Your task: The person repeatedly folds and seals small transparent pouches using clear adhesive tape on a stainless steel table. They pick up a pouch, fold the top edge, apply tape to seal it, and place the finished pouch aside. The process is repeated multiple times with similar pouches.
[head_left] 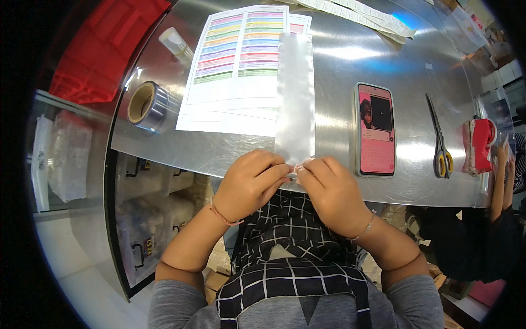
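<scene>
A long, pale silvery plastic strip (296, 93) lies upright in the picture, partly over printed sheets (230, 98) with coloured rows. Its lower end reaches the front edge of the steel table (334, 60). My left hand (252, 183) pinches that end from the left, fingers curled. My right hand (329, 189) is closed on the same end from the right, its fingertips nearly touching the left's. Exactly what lies between the fingertips is too small to make out. A phone (375, 142) with a lit pink screen lies right of the strip.
A tape roll (147, 104) and white cylinder (171, 41) are at left, beside a red bin (98, 49). Scissors (441, 159) and a red-and-white dispenser (476, 148) lie right. Paper strips (378, 19) lie at back. Another person's arms (501, 186) reach in at far right.
</scene>
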Demonstrator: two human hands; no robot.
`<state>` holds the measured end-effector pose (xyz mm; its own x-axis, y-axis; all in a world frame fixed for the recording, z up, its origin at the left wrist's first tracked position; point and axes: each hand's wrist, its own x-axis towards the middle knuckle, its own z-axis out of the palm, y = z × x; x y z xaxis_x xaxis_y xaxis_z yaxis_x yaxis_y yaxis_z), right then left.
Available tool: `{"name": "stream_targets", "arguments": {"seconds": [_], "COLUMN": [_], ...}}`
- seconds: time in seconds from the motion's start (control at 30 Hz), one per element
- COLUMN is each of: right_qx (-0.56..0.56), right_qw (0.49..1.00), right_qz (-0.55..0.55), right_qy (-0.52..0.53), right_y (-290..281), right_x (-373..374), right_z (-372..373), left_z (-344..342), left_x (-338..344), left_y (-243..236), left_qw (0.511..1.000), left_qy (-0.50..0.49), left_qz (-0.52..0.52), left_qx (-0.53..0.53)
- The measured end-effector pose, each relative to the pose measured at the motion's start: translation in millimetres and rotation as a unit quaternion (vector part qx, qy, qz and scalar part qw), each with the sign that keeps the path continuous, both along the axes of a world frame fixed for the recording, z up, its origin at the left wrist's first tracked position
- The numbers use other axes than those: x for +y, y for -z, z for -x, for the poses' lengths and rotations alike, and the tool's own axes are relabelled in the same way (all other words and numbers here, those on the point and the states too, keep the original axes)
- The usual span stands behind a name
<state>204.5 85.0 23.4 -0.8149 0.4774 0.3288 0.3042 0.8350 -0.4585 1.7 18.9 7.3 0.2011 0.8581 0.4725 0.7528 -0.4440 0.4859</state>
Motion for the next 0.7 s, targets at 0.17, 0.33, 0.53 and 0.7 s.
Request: {"name": "stream_targets", "arguments": {"seconds": [0.17,0.33,0.53,0.7], "right_qx": [0.009,0.016,0.003,-0.028], "right_qw": [0.992,0.996,0.994,0.998], "right_qz": [0.123,0.072,0.085,0.055], "right_qy": [0.017,-0.045,-0.061,-0.032], "right_y": [-6,-6,-7,-9], "right_x": [11,28,29,15], "right_z": [-6,-9,-8,-7], "left_z": [1,4,6,5], "left_x": [-1,1,1,3], "left_y": [-2,-1,1,1], "left_qw": [1.000,0.999,0.998,0.998], "left_qy": [0.001,0.009,0.017,0.021], "left_qz": [0.012,0.016,0.028,0.027], "left_qx": [-0.028,-0.047,-0.054,-0.055]}}
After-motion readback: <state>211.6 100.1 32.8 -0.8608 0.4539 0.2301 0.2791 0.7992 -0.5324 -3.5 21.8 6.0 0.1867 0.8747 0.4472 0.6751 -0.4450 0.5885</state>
